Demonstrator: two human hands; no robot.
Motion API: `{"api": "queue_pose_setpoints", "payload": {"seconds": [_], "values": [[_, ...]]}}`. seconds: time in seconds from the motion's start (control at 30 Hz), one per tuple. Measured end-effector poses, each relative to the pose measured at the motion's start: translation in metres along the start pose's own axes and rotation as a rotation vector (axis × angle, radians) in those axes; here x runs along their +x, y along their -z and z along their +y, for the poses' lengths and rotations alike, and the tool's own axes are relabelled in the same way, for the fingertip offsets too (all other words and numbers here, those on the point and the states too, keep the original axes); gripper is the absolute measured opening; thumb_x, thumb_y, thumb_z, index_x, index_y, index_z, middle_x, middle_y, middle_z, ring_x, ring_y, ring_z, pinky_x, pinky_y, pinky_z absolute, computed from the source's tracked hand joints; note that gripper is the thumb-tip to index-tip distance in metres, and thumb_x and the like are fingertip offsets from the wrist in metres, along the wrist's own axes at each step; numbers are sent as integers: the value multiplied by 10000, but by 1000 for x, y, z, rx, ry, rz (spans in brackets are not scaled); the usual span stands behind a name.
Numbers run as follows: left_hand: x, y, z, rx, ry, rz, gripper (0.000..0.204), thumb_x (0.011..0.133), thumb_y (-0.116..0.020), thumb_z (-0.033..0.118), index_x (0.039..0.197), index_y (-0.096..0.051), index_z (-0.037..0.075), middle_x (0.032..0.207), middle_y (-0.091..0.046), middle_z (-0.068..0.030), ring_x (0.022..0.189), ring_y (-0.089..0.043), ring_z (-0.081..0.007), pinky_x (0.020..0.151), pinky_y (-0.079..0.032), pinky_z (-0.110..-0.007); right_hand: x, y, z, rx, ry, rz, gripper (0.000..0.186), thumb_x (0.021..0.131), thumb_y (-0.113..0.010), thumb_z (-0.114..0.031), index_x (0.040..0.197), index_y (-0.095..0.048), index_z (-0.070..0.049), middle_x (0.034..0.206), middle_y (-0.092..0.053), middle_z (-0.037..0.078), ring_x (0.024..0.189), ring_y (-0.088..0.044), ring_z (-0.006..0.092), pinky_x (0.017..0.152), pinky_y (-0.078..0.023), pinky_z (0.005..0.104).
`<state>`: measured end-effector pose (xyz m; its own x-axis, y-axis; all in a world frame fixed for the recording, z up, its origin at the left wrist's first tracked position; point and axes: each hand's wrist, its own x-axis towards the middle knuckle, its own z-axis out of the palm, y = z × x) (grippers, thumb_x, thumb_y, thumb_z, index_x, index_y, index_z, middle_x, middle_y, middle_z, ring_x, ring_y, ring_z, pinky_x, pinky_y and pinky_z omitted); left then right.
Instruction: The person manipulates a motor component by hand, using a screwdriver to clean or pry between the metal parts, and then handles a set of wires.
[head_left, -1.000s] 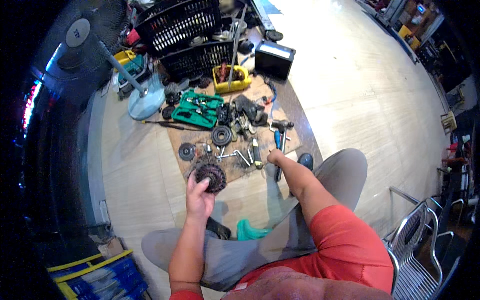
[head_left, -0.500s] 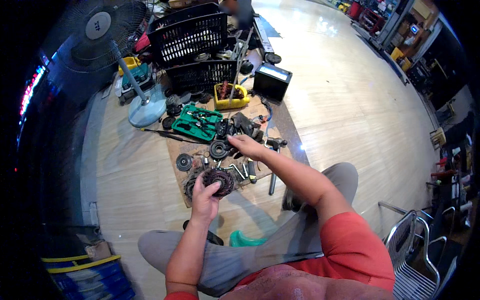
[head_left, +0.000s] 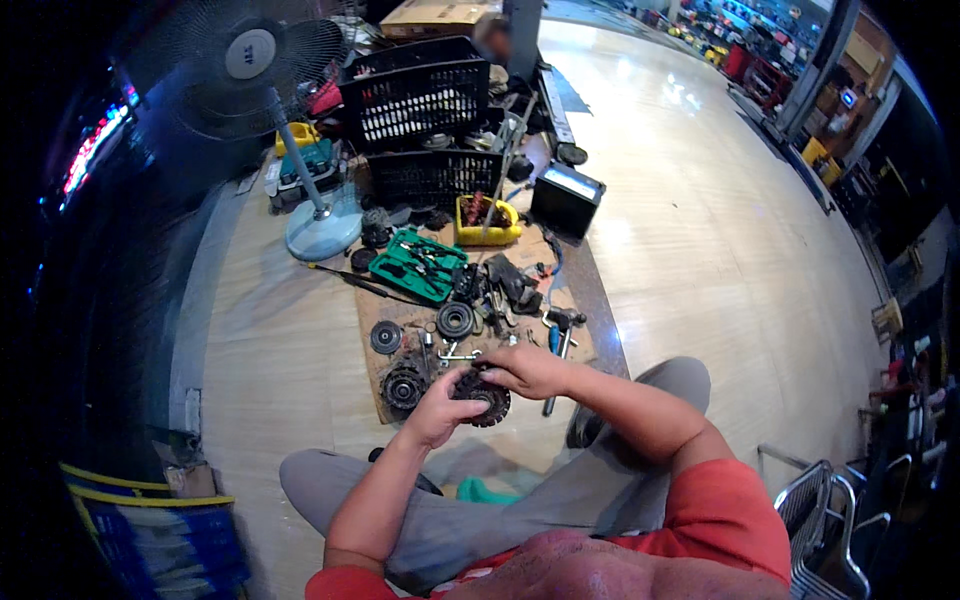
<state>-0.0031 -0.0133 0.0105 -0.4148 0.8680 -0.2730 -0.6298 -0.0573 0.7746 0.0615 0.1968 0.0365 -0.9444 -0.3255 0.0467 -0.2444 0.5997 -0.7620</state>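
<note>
While clasping a dark toothed disc (head_left: 490,411) between thumb and fingers of the left hand (head_left: 437,414), pinches its far edge with the right hand (head_left: 527,371). Holds it near a round part (head_left: 403,387) on cardboard (head_left: 403,311).

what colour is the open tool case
The open tool case is green; it shows best in the head view, beyond the hands.

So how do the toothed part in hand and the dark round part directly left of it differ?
The toothed part is in the left hand, with the right hand at its upper edge; the round part lies on the cardboard, untouched. Fingers partly cover the toothed part, while the round part's face shows. Both are dark.
</note>
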Motion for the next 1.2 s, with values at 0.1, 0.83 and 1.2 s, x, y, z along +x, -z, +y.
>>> {"api": "queue_pose_setpoints", "payload": {"seconds": [0.1, 0.83, 1.2], "values": [[2, -6, 5, -55, -28, 82, 547, 817, -673, 22, 1297, -411, 4, 1199, -571, -131, 1104, -597, -245, 954, -502, -409, -3, -9, 5, 101, -11, 93, 307, 944, -546, -230, 1151, -573, -4, 1002, -637, 239, 937, -618, 411, 812, -488, 437], [12, 27, 3, 248, -205, 292, 646, 738, -759, 39, 1302, -447, 4, 1132, -596, -95, 1030, -607, -194, 913, -504, -335, 17, 2, 5, 83, -211, 130, 276, 920, -591, -244, 1035, -617, 5, 926, -650, 224, 857, -637, 378, 743, -489, 422], [15, 32, -11, 544, -331, 838, 760, 663, -866, 204, 1262, -441, 6, 1088, -609, -127, 1012, -581, -182, 890, -474, -332, 4, -1, -34, -162, -144, -22, 166, 864, -642, -181, 896, -654, -18, 825, -635, 206, 802, -609, 403, 681, -476, 459]]}}
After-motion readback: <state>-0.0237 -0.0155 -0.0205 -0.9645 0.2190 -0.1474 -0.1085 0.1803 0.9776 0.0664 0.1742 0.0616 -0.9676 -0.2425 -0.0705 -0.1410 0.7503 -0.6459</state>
